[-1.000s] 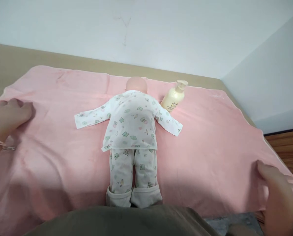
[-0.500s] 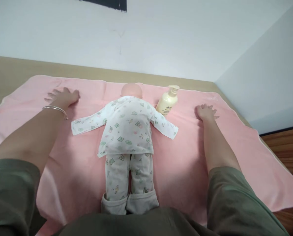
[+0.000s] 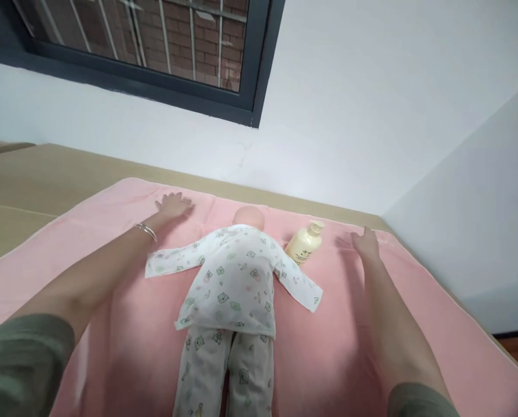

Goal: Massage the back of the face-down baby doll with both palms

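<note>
Head view: left hand (image 3: 172, 204) flat, fingers spread, palm down on pink blanket (image 3: 354, 347) just above and left of centre, beside doll (image 3: 233, 284) head. Right hand (image 3: 365, 243) right of centre, fingers loosely apart, hovering or touching blanket, unclear which. Doll between both arms, long axis running bottom to top; lotion bottle (image 3: 305, 243) between doll and right hand, nearer that one.

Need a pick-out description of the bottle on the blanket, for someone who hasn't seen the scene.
Start at the pink blanket spread over the table. A doll in printed pyjamas lies face down in its middle; the bottle is beside the doll's head, between it and the right hand. It is the only cream pump bottle there, tilted.
</note>
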The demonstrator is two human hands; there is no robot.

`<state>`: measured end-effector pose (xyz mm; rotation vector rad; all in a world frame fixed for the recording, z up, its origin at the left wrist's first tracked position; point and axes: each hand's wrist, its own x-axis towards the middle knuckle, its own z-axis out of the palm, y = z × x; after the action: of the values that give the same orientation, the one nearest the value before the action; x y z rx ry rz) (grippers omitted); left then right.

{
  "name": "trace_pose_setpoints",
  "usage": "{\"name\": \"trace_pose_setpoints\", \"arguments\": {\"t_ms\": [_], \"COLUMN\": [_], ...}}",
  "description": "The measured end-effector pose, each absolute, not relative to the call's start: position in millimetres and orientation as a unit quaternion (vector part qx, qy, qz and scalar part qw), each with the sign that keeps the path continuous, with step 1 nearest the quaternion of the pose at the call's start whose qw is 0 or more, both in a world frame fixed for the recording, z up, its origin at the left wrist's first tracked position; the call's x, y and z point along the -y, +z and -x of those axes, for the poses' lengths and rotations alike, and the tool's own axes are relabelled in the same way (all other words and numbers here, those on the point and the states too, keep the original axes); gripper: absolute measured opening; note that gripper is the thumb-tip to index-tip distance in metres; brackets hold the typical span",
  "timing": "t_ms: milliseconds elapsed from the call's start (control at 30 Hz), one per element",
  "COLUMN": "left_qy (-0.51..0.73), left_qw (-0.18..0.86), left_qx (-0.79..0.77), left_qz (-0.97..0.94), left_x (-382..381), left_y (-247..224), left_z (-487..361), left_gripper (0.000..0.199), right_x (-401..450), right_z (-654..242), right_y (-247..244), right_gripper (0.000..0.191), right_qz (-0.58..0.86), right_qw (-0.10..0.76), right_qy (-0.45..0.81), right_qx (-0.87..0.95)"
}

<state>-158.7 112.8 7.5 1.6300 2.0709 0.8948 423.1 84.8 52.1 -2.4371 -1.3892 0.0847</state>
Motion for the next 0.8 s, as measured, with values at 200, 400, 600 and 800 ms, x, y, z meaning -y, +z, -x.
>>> {"name": "trace_pose_setpoints", "arguments": {"t_ms": [200,400,600,800], "left_qy": [0.443,0.506,0.46,0.43], "left_qw": [0.293,0.72,0.827,0.843], "left_qx": [-0.575,-0.349,-0.27,-0.27], "left_qz": [-0.622,-0.32,-0.176,-0.176], "left_x": [-71.0,-23.9,-22.3,-20.2], "left_y": [64.1,116.2,126.8,117.4], "left_z": [29.9,-73.8,-99.9,-98.3], "left_gripper": [0.053,0.061,0.073,0.079], "right_x": [-49.4,-2.6,-28.0,-39.8], "right_z": [-333.2,-250.5,-234.5,-250.1], "right_y": [119.8,131.7,92.5,71.5], "right_gripper": [0.065,0.062,0.051,0.044], "right_qz": [0.766,0.701,0.687,0.659], "right_qw": [0.306,0.321,0.335,0.381], "right_qy": [-0.012,0.072,0.043,0.007], "right_qx": [0.565,0.633,0.643,0.649]}}
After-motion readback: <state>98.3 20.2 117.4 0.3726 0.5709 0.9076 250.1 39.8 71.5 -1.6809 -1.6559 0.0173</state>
